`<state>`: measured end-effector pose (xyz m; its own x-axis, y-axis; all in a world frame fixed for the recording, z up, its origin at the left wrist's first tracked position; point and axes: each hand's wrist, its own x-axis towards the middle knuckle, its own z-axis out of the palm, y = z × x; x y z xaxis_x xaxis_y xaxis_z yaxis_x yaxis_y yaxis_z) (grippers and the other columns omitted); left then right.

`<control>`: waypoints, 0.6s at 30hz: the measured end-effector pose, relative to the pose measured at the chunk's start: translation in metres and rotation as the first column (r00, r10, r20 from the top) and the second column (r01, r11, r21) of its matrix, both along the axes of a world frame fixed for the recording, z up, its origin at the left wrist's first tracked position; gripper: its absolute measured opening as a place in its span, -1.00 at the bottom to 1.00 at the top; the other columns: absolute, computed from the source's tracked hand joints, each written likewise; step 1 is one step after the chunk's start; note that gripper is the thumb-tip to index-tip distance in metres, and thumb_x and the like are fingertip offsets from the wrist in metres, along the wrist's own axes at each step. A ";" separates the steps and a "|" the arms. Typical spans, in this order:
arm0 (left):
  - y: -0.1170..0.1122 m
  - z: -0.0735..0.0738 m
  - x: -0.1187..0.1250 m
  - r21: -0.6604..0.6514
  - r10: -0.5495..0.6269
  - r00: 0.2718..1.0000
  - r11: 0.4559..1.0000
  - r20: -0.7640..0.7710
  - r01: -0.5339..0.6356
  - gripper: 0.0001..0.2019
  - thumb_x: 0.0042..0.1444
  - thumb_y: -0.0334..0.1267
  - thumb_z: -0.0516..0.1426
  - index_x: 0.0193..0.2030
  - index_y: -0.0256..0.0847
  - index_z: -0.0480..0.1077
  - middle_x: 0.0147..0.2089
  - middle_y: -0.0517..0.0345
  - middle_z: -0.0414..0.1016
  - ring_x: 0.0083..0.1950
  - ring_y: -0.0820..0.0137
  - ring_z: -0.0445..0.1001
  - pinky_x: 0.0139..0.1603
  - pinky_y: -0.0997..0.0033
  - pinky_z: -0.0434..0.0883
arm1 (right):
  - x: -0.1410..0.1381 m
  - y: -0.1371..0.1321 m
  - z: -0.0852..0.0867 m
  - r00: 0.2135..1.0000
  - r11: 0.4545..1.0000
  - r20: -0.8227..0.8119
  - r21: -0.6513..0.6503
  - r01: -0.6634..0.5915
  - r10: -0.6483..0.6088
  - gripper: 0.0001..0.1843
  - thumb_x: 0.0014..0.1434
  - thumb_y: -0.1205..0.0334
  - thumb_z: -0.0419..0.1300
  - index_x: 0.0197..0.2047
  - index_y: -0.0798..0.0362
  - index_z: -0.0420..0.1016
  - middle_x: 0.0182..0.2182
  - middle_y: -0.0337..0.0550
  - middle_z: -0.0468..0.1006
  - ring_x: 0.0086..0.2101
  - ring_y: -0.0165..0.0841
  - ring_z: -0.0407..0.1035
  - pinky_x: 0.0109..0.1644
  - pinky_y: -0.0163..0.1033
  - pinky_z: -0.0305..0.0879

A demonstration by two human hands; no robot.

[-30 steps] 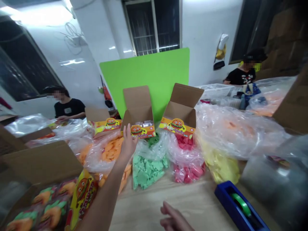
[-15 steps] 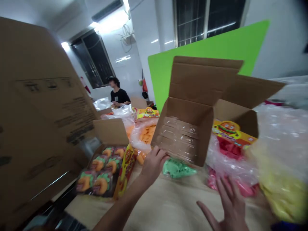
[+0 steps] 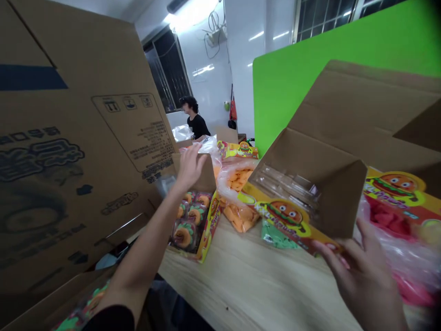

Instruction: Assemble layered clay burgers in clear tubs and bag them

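Observation:
My right hand (image 3: pixel 365 280) grips the lower edge of an open cardboard box (image 3: pixel 330 151) with a yellow burger label (image 3: pixel 284 216). Clear plastic shows inside it. My left hand (image 3: pixel 191 168) is raised and open, its fingers by a brown cardboard flap (image 3: pixel 206 174). Below that hand lies a box of packaged orange-and-green sweets (image 3: pixel 193 220). Bagged orange pieces (image 3: pixel 237 179) sit beyond the held box, and green pieces (image 3: pixel 277 236) lie partly hidden behind it. Pink pieces in plastic (image 3: pixel 386 218) lie at the right under another labelled box (image 3: pixel 396 191).
A tall cardboard sheet (image 3: pixel 79 138) stands along the left, beside the pale wooden table (image 3: pixel 248 285). A bright green board (image 3: pixel 327 78) rises behind the boxes. Farther back, a person in a black shirt (image 3: pixel 197 126) sits beyond the bags.
The view has swung right and closer. My right hand has moved from the table onto the box's lower edge, and the box now tilts. My left hand has risen off the box.

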<state>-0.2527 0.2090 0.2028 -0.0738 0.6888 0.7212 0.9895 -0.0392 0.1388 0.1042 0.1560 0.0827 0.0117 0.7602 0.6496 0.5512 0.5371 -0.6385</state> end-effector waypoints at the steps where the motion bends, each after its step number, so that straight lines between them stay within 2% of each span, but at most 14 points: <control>1: 0.008 0.005 -0.016 -0.037 0.038 0.999 0.999 0.003 -0.038 -0.68 0.18 -0.21 -0.07 0.02 -0.29 0.25 0.11 -0.08 0.29 0.17 0.22 0.17 0.18 0.12 0.06 | -0.001 0.001 0.007 1.000 0.999 0.020 0.032 0.009 -0.009 -0.62 0.08 -0.08 0.05 -0.51 0.06 0.34 0.21 0.06 0.04 0.17 -0.02 0.00 0.14 0.05 0.07; 3: 0.009 0.009 -0.038 -0.095 0.096 0.995 0.991 -0.002 -0.096 -0.71 0.16 -0.19 -0.05 -0.08 -0.27 0.34 0.01 -0.06 0.39 0.07 0.20 0.27 0.12 0.12 0.12 | -0.004 0.004 0.019 0.998 0.993 0.055 0.115 0.015 -0.021 -0.70 0.13 0.01 0.03 -0.46 0.06 0.32 0.22 0.07 0.02 0.20 -0.07 -0.06 0.16 0.01 0.04; 6: -0.025 -0.006 -0.046 -0.109 0.188 0.982 0.976 -0.012 -0.188 -0.66 0.18 -0.13 -0.11 -0.27 -0.26 0.41 -0.16 -0.07 0.47 -0.03 0.17 0.32 0.12 0.04 0.08 | -0.014 0.005 0.029 0.999 0.988 0.034 0.154 0.012 -0.017 -0.74 0.14 0.05 0.04 -0.44 0.05 0.34 0.23 0.01 0.01 0.19 -0.10 -0.04 0.16 0.01 0.04; 9: -0.080 -0.044 -0.044 -0.136 0.248 0.969 0.960 -0.004 -0.246 -0.66 0.15 -0.10 -0.09 -0.38 -0.21 0.43 -0.29 -0.02 0.50 -0.09 0.16 0.35 0.15 -0.07 -0.02 | -0.033 0.005 0.037 0.999 0.987 -0.002 0.158 -0.041 0.041 -0.76 0.12 0.08 0.09 -0.46 0.05 0.35 0.23 -0.03 0.01 0.19 -0.11 -0.02 0.15 0.02 0.06; 12: -0.120 -0.088 -0.046 -0.217 0.244 0.969 0.948 0.026 -0.233 -0.72 0.11 -0.13 -0.06 -0.36 -0.12 0.45 -0.25 0.08 0.54 -0.09 0.17 0.37 0.12 -0.10 0.04 | -0.069 0.002 0.044 0.979 0.970 -0.035 0.152 -0.192 0.199 -0.78 0.13 0.15 0.10 -0.48 0.07 0.34 0.22 -0.01 0.03 0.20 -0.13 -0.05 0.16 0.04 0.06; 15: -0.135 -0.120 -0.050 -0.258 0.237 0.969 0.942 0.063 -0.214 -0.74 0.06 -0.15 -0.04 -0.40 -0.08 0.45 -0.28 0.12 0.55 -0.07 0.17 0.37 0.10 -0.07 0.12 | -0.122 -0.006 0.046 0.911 0.911 -0.065 0.098 -0.400 0.407 -0.80 0.14 0.20 0.11 -0.47 0.11 0.35 0.26 -0.04 -0.12 0.17 -0.15 0.03 0.17 0.00 0.08; 18: -0.143 -0.134 -0.050 -0.215 0.266 0.959 0.946 0.097 -0.241 -0.72 0.03 -0.17 -0.08 -0.48 -0.14 0.42 -0.36 0.03 0.52 -0.16 0.17 0.41 0.01 0.02 0.28 | -0.178 -0.021 0.044 0.856 0.855 0.023 -0.063 -0.515 0.517 -0.84 0.10 0.24 0.14 -0.43 0.16 0.39 0.28 0.04 -0.19 0.11 -0.12 0.15 0.09 -0.08 0.21</control>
<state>-0.3023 0.0665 0.0686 -0.3445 0.7643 0.5452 0.9377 0.2516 0.2398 -0.0738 0.1349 0.1266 -0.4154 0.6834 0.6004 0.2287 0.7173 -0.6582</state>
